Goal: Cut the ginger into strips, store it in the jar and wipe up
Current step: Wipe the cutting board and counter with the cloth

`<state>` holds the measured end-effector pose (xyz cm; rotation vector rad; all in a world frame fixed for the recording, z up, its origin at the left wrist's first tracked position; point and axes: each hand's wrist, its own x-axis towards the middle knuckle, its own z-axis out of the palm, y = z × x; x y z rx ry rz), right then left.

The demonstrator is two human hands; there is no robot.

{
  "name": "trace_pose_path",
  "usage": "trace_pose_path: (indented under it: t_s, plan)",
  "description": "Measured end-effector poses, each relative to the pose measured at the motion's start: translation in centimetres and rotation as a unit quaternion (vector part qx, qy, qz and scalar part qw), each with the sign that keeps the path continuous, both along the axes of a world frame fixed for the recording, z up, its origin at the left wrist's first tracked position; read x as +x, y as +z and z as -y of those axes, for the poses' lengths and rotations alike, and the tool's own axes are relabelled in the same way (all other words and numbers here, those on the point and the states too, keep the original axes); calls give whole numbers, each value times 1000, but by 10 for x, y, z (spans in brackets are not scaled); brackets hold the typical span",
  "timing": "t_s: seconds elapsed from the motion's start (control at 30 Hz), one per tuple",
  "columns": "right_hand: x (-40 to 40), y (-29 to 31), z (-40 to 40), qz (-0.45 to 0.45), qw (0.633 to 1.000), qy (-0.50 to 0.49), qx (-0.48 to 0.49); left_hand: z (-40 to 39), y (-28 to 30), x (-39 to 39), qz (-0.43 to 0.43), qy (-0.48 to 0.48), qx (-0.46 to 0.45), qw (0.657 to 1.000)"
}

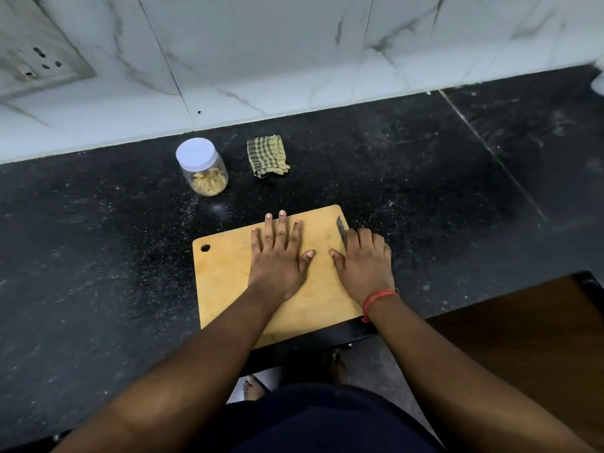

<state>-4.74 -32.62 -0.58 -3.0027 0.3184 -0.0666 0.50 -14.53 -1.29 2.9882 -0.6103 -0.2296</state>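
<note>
Left hand (277, 256) flat on bare cutting board (225, 282), right hand (364, 256) curled around knife (341, 232); ginger strips (209, 184) in capped jar (202, 166); beside it, soft, light cloth (268, 155), probably best pinched at a fold.

Black speckled stone counter (98, 240), dusted with pale scratches and flecks; thin pale seam (490, 148) running diagonally across right part. Behind it, white marble-look wall tiles (277, 53) with grey veining and dark grout lines. Socket plate (39, 63) set in wall at upper left, several round holes showing. Brown wooden surface (523, 348) at lower right, just beside counter front edge. Grey floor (376, 371) visible below counter edge. Soft, even lighting with faint sheen on stone.
</note>
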Motion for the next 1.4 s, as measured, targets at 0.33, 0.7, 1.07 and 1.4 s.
trace_pose_path:
  t_s: [0.33,0.7,1.07,1.4]
  plan:
    - [1,1,6,-11,999,-32,23,19,5,-2,-17,-23,-15,999]
    - [12,5,84,-13,994,-105,-5,32,6,0,-21,-40,2,999]
    - [17,5,94,5,994,-105,-20,36,11,11,-23,-25,5,999]
    - [84,19,44,-15,996,49,66,-2,19,32,-16,47,-7,999]
